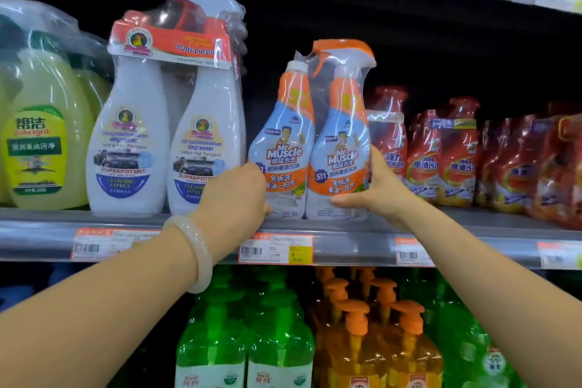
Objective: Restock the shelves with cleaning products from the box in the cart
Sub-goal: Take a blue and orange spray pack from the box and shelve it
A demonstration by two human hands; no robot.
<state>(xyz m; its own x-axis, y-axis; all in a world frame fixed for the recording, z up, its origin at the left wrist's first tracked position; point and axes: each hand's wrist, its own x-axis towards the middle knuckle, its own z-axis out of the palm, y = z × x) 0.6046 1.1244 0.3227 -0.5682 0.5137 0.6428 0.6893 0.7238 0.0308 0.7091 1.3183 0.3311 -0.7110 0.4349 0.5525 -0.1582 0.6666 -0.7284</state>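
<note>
Two hands [233,195] [381,195] gripping glossy shrink-wrapped twin-pack [310,142] — waisted plastic bottles, upright

Pale translucent bangle [196,253], bare forearms

Two hands, left [233,195] and right [379,190], are in view. One shrink-wrapped twin-pack of two orange-and-blue spray bottles [310,142] stands beside one twin-pack of two white degreaser bottles [167,135]. Four barcoded price labels [276,248] line the grey metal shelf edge [352,244]. One pale bangle [196,250] circles a wrist.
</note>
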